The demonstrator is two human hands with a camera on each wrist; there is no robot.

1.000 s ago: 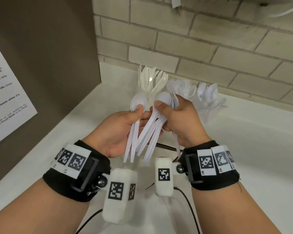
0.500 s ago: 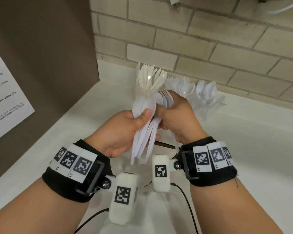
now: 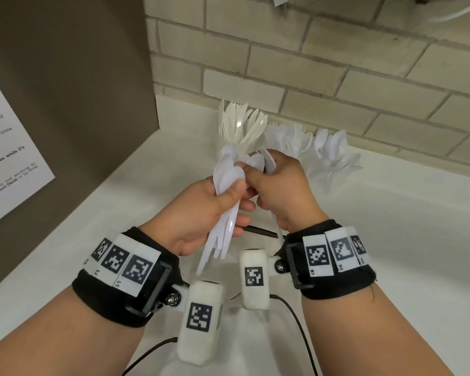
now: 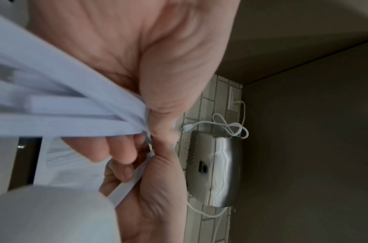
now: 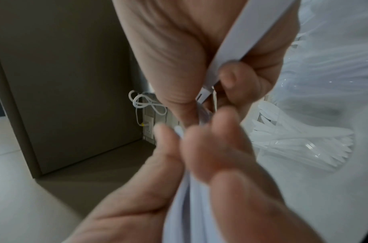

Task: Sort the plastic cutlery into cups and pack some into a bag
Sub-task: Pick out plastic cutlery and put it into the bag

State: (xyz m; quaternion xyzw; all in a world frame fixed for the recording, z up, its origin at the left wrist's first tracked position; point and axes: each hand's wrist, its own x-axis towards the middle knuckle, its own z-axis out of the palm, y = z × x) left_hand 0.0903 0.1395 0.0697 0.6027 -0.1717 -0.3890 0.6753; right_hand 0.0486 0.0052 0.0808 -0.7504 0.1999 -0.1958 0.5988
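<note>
A bundle of white plastic spoons (image 3: 225, 213) stands upright in my left hand (image 3: 236, 196), thumb pressed across the handles, bowls on top. The left wrist view shows those handles (image 4: 64, 106) fanning out of the fist. My right hand (image 3: 258, 185) touches the left and grips a few other white pieces (image 3: 269, 161); one handle (image 5: 241, 41) runs across its palm. Behind the hands stand clear cups of knives (image 3: 239, 126), forks (image 3: 288, 137) and spoons (image 3: 334, 156). No bag is in view.
The white counter (image 3: 391, 240) meets a brick wall (image 3: 310, 63) at the back and a brown panel (image 3: 65, 77) with a printed notice (image 3: 8, 164) on the left. A black cable (image 3: 258, 231) lies under the hands. A metal napkin dispenser (image 4: 216, 169) and a wall outlet (image 4: 234, 98) hang above.
The spoons that my right hand held have gone over to my left hand, which now grips them as one bundle. Both hands have closed together and risen slightly toward the cups.
</note>
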